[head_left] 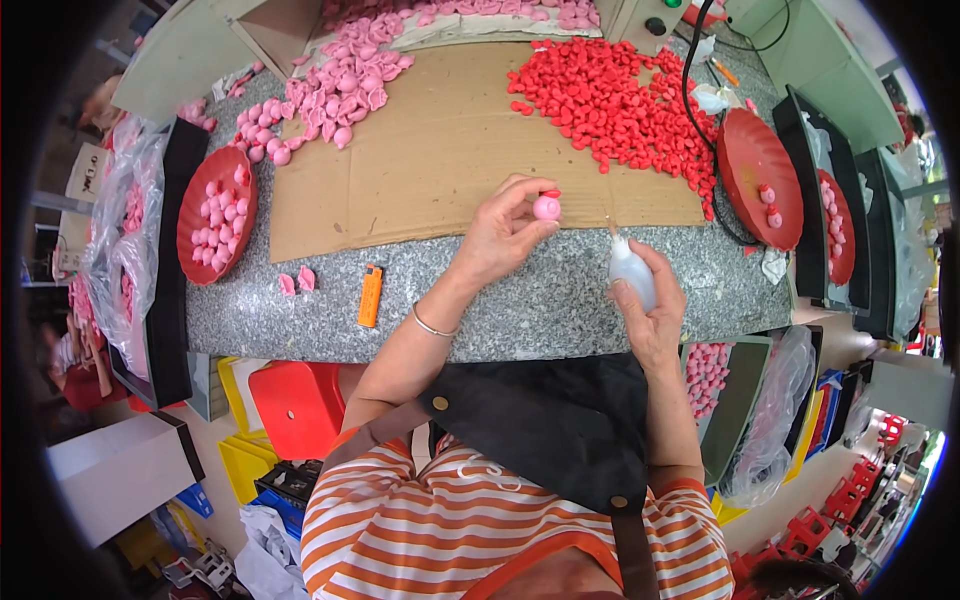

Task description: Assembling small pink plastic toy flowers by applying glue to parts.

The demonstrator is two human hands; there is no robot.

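Pinched between the fingertips of my left hand (503, 228) is a small pink ball (546, 208) with a red cap piece on top. It is held over the front edge of a cardboard sheet (430, 160). My right hand (655, 308) is wrapped around a translucent white squeeze bottle (632, 274), its thin nozzle pointing up and away from me. The nozzle tip is to the right of the ball and apart from it. A large heap of red cap pieces (610, 100) covers the cardboard's right side. Pink parts (340, 90) are piled at its far left.
A red bowl (185, 240) at the left holds several pink balls. Another red bowl (765, 170) at the right has a few capped ones. An orange lighter (370, 296) and two pink scraps (297, 281) lie on the granite tabletop (520, 300). A black cable (688, 90) hangs at the right.
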